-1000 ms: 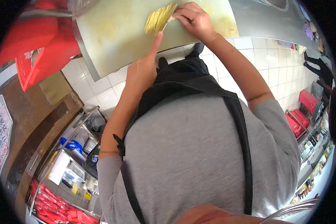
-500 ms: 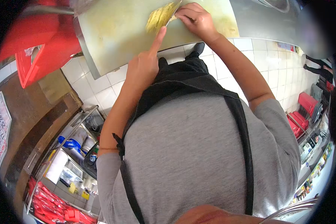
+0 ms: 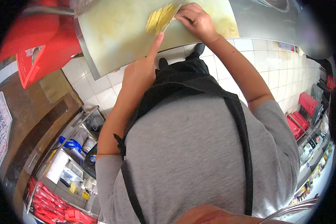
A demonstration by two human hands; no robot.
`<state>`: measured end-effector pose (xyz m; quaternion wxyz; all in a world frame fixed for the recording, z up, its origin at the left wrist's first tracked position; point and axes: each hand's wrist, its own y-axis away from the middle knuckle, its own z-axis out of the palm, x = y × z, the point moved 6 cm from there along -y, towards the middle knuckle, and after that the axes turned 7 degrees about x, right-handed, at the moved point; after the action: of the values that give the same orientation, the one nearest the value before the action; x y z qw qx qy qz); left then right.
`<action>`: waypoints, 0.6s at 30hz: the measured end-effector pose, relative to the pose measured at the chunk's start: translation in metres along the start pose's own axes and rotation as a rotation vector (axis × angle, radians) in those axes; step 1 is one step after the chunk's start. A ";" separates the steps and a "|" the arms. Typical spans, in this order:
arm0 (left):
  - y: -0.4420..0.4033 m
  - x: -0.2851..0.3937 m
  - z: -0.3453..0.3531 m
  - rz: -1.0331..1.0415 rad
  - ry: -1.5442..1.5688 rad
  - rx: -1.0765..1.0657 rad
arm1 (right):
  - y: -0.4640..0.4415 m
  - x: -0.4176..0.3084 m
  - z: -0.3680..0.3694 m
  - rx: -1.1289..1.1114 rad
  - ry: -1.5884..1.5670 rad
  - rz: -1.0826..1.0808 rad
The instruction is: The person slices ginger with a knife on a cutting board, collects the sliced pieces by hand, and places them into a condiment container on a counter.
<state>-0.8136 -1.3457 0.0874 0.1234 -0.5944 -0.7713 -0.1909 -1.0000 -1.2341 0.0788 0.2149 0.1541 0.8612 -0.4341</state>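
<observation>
On the pale cutting board (image 3: 112,41) lies a pile of thin yellow food slices (image 3: 160,16). A knife (image 3: 170,22) stands against the right side of the pile, its blade seen nearly edge-on. My left hand (image 3: 140,72) is closed on the knife, index finger stretched toward the blade; the handle is hidden. To the right of the blade, my right hand (image 3: 198,21) has its fingers curled and pinches a small pale yellow piece of food (image 3: 173,18), mostly covered by the fingertips.
Red plastic bins (image 3: 44,59) stand left of the board. A metal counter (image 3: 263,22) continues to its right, with a round metal rim (image 3: 278,4) at the top. At lower left is a wire rack (image 3: 72,128) with containers and red plastic bags (image 3: 50,201).
My left hand and the knife have shifted slightly down and left. The yellow slices look a little more spread beside the blade. My right hand has hardly moved.
</observation>
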 end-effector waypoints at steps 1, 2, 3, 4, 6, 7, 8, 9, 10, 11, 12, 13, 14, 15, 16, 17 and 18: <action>0.002 -0.003 0.004 -0.008 0.001 -0.018 | 0.000 0.000 0.000 0.008 -0.003 -0.001; 0.005 -0.005 0.008 -0.016 0.001 -0.036 | 0.001 -0.001 0.000 0.014 -0.006 -0.001; 0.005 -0.008 0.015 -0.009 0.002 -0.020 | 0.002 0.000 0.000 0.004 -0.006 -0.003; 0.005 -0.010 0.019 -0.005 0.002 -0.004 | 0.003 0.002 0.001 -0.008 -0.008 -0.005; -0.008 0.000 0.012 0.174 0.019 0.261 | 0.002 0.001 0.001 -0.009 -0.010 -0.015; -0.008 0.002 0.010 0.193 0.021 0.298 | 0.000 0.001 0.001 -0.002 -0.009 -0.024; -0.008 0.005 0.007 0.211 0.023 0.335 | 0.001 -0.001 0.001 0.003 -0.011 -0.026; -0.008 0.005 0.003 0.161 0.015 0.274 | 0.000 -0.001 0.001 0.002 -0.006 -0.028; -0.006 0.006 0.000 0.110 0.009 0.210 | 0.000 -0.001 0.000 -0.001 -0.001 -0.027; -0.001 0.004 0.001 0.042 0.002 0.095 | 0.001 -0.002 -0.001 -0.004 0.005 -0.023; 0.006 0.001 0.002 -0.025 -0.005 -0.019 | 0.000 -0.003 -0.001 -0.005 0.005 -0.013; 0.007 -0.001 0.005 -0.068 -0.010 -0.091 | 0.000 -0.004 -0.002 -0.007 0.005 -0.001; 0.008 -0.002 0.007 -0.110 -0.018 -0.164 | -0.001 -0.004 -0.002 -0.010 0.004 0.010; 0.006 -0.002 0.011 -0.133 -0.022 -0.193 | 0.000 -0.004 -0.002 -0.013 0.004 0.014; 0.005 -0.003 0.015 -0.160 -0.026 -0.221 | 0.000 -0.004 -0.002 -0.017 0.001 0.017; -0.002 0.001 0.011 -0.037 0.002 -0.033 | 0.000 -0.004 -0.002 -0.017 -0.001 0.018; -0.009 0.005 0.007 0.090 0.030 0.164 | -0.001 0.000 -0.001 -0.024 0.000 0.002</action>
<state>-0.8237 -1.3403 0.0818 0.1915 -0.6133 -0.7551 -0.1304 -1.0004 -1.2339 0.0801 0.2170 0.1523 0.8663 -0.4234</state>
